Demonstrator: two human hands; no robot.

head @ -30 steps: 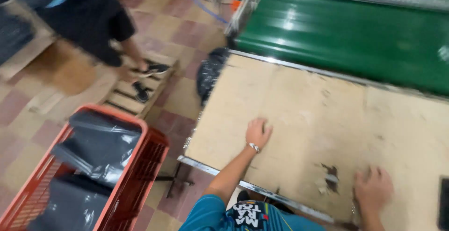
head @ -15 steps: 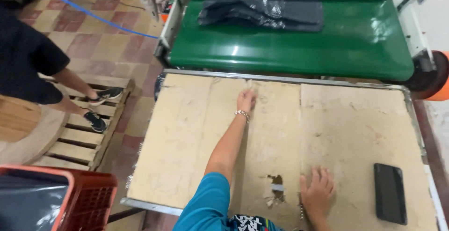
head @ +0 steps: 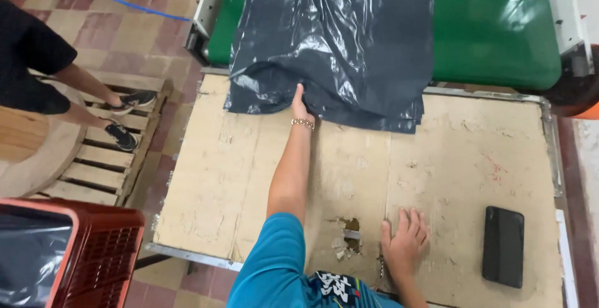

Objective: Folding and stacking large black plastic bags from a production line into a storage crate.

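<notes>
A pile of dark grey plastic bags (head: 349, 39) lies half on the green conveyor belt (head: 499, 27) and half on the far edge of the cardboard-covered table (head: 237, 177). My left hand (head: 299, 103), with a bead bracelet on the wrist, reaches forward and grips the near edge of the pile; its fingers are tucked under the plastic. My right hand (head: 404, 240) lies flat on the cardboard at the table's near edge, fingers spread, holding nothing.
A black phone (head: 503, 245) lies on the table's near right. The cardboard has a torn hole (head: 349, 225) beside my right hand. A red crate (head: 93, 252) with dark bags stands at lower left. Another person's legs (head: 93, 96) stand on a wooden pallet (head: 100, 171).
The bag pile has come down the conveyor onto the table's far edge. My left hand has stretched forward and taken hold of it. My right hand stays flat on the cardboard.
</notes>
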